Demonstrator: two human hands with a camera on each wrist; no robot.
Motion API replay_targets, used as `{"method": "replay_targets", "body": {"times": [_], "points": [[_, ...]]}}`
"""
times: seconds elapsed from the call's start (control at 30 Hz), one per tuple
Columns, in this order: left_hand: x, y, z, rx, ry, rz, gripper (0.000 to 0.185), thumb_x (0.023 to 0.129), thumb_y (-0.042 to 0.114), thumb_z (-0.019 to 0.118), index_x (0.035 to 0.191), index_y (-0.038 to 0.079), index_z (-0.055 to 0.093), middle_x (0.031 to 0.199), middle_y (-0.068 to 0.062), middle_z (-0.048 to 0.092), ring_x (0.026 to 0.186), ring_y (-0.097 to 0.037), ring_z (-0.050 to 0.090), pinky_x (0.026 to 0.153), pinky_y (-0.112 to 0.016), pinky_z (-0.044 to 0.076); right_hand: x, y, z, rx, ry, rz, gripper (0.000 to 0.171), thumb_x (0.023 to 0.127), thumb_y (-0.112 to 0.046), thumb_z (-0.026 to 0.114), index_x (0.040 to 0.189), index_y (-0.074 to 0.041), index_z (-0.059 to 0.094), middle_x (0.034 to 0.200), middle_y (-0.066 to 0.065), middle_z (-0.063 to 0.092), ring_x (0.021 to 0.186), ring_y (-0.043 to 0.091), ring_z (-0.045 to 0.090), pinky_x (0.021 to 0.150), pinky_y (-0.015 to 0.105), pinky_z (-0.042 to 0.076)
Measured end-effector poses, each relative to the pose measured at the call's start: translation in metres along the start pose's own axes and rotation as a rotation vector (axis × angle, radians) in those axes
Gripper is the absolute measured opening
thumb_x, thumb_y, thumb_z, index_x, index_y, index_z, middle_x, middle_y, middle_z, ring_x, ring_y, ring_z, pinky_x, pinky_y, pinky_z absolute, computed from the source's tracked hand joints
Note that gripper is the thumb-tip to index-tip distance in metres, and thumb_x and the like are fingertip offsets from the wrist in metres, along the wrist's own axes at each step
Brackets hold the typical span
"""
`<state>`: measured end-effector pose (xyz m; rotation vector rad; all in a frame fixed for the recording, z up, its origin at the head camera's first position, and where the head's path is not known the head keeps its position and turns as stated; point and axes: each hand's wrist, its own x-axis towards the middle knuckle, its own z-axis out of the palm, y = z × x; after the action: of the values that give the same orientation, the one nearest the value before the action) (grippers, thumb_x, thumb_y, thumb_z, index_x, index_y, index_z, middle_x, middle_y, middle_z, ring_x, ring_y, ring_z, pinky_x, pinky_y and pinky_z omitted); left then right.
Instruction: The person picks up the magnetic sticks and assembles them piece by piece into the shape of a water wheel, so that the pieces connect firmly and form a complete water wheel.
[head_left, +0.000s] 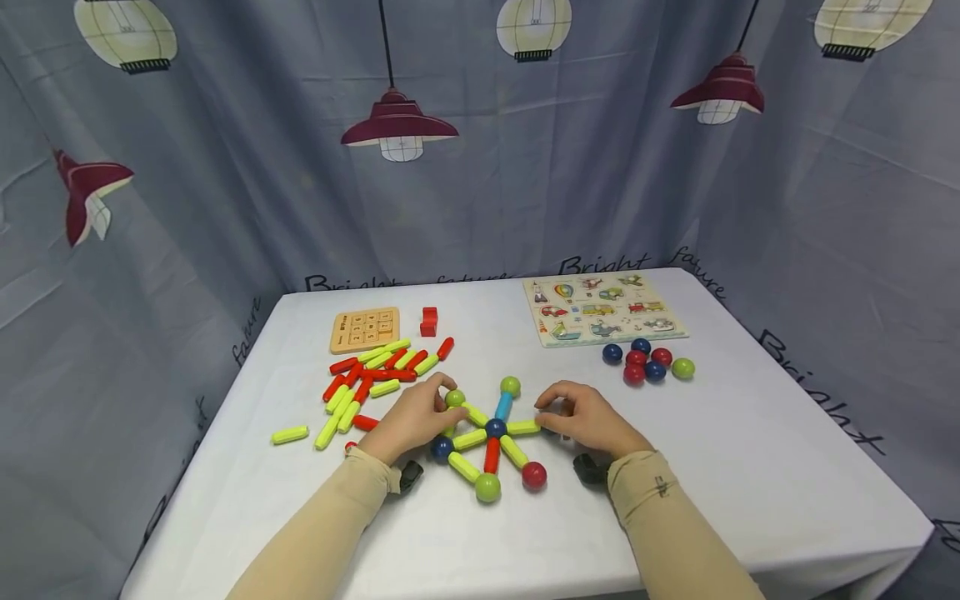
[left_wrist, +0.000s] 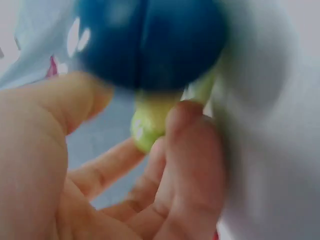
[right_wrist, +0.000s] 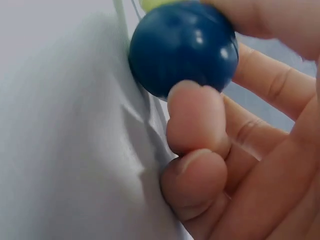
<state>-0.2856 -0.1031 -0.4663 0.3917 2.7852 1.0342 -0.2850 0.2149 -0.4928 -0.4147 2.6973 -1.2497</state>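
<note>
A flat star of sticks and balls lies on the table around a central blue ball (head_left: 496,428). My left hand (head_left: 420,417) is at its left side, fingers and thumb about a green ball (head_left: 455,398), with another blue ball (left_wrist: 150,45) close to the thumb in the left wrist view. My right hand (head_left: 588,415) pinches a blue ball (right_wrist: 184,50) at the outer end of a yellow-green stick (head_left: 522,427); the fingers mostly hide this ball in the head view. A red stick (head_left: 492,456) and a light-blue stick (head_left: 503,406) also meet the centre.
Loose red and yellow-green sticks (head_left: 347,407) are heaped at left. Several loose balls (head_left: 655,371) sit at right, below a picture puzzle board (head_left: 607,308). Behind the sticks are a wooden number board (head_left: 365,330) and red blocks (head_left: 429,322).
</note>
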Motion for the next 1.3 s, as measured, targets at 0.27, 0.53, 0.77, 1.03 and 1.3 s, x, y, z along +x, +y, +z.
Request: {"method": "replay_targets", "body": {"times": [0.27, 0.53, 0.77, 1.03, 1.3], "points": [[-0.004, -0.018, -0.012, 0.397, 0.277, -0.004, 0.037, 0.095, 0.028, 0.076, 0.129, 0.016, 0.069, 0.106, -0.007, 0.063, 0.075, -0.019, 0.057, 0.062, -0.034, 0.052, 0.0, 0.001, -0.002, 0.038, 0.016, -0.04, 0.02, 0.09, -0.021, 0.079, 0.11, -0.022, 0.074, 0.104, -0.003, 0.068, 0.086, 0.023, 0.058, 0.076, 0.034, 0.049], [0.003, -0.019, -0.012, 0.233, 0.228, -0.046, 0.023, 0.096, 0.029, 0.074, 0.113, 0.013, 0.072, 0.101, -0.003, 0.066, 0.079, -0.019, 0.059, 0.068, -0.034, 0.054, 0.0, 0.002, -0.004, 0.073, -0.004, -0.056, 0.024, 0.09, -0.016, 0.077, 0.113, -0.019, 0.073, 0.1, -0.001, 0.068, 0.085, 0.024, 0.057, 0.074, 0.034, 0.047], [0.017, 0.006, -0.013, -0.08, 0.094, -0.042, 0.029, 0.096, 0.036, 0.074, 0.116, 0.015, 0.072, 0.101, 0.0, 0.068, 0.088, -0.019, 0.06, 0.073, -0.031, 0.052, -0.002, 0.0, -0.002, 0.059, -0.014, -0.055, 0.023, 0.09, -0.017, 0.076, 0.113, -0.02, 0.073, 0.092, 0.001, 0.067, 0.08, 0.024, 0.057, 0.068, 0.032, 0.046], [0.023, 0.015, -0.009, 0.042, -0.053, -0.069, 0.024, 0.097, 0.031, 0.072, 0.111, 0.011, 0.073, 0.096, -0.002, 0.066, 0.079, -0.02, 0.059, 0.066, -0.03, 0.051, -0.001, 0.004, 0.008, 0.061, -0.017, -0.069, 0.024, 0.091, -0.017, 0.075, 0.113, -0.024, 0.073, 0.095, -0.001, 0.067, 0.079, 0.022, 0.056, 0.065, 0.03, 0.046], [0.021, 0.022, -0.003, 0.132, -0.138, 0.033, 0.024, 0.096, 0.021, 0.07, 0.115, 0.007, 0.073, 0.093, -0.002, 0.068, 0.068, -0.017, 0.058, 0.065, -0.03, 0.049, -0.001, -0.003, 0.01, 0.012, -0.02, -0.038, 0.037, 0.093, -0.017, 0.072, 0.127, -0.031, 0.071, 0.107, -0.005, 0.066, 0.092, 0.022, 0.054, 0.076, 0.035, 0.046]]}}
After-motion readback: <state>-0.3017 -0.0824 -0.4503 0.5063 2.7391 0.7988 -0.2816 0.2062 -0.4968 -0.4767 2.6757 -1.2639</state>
